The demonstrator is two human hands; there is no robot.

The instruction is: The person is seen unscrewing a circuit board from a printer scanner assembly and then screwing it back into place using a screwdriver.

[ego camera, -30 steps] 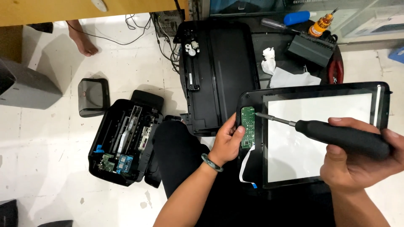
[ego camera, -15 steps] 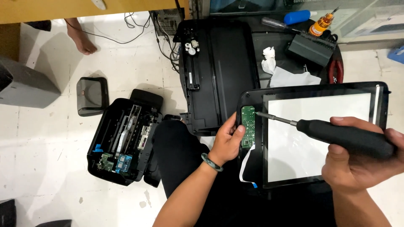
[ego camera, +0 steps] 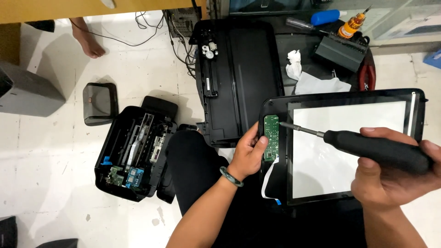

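Both hands busy: left hand (ego camera: 248, 154) fingers pinch green circuit board (ego camera: 272, 136) (on scanner lid (ego camera: 275, 181)); right hand (ego camera: 390, 177) grips screwdriver (ego camera: 367, 147).

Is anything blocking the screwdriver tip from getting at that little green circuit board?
Nothing visible does. The screwdriver in the right hand runs clear across the white panel, its tip on the green circuit board. The left hand grips the board's lower left edge, beside the tip.

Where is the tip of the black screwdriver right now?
In the head view, right of centre, the black screwdriver in the right hand has its tip on the top of the green circuit board, which the left hand steadies on the scanner lid.
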